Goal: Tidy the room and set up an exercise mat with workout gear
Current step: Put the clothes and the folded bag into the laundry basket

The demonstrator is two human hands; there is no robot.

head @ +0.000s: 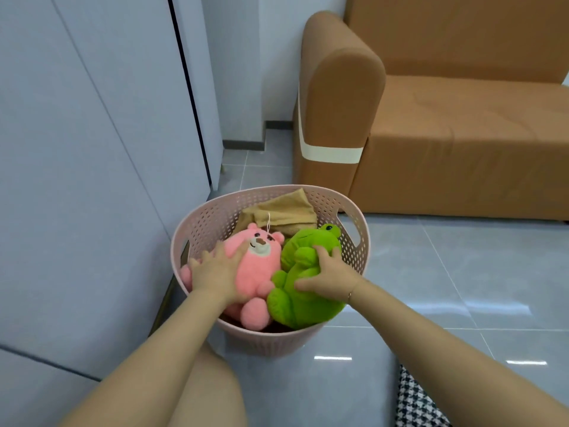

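Hands: left hand (215,272) lies flat, fingers spread, on the pink bear (255,272); right hand (326,278) grips the green frog (298,291).
Position: both toys lie side by side in the pink basket (351,223), long axes pointing away from the person, tan cloth (283,214) behind.
Next: probably pressing them down.
Surface: grey tiled floor (431,272), wall left, brown sofa (431,118) right.

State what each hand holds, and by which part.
Left hand lies spread on the pink bear's side; right hand grips the green frog's belly, both in the basket.
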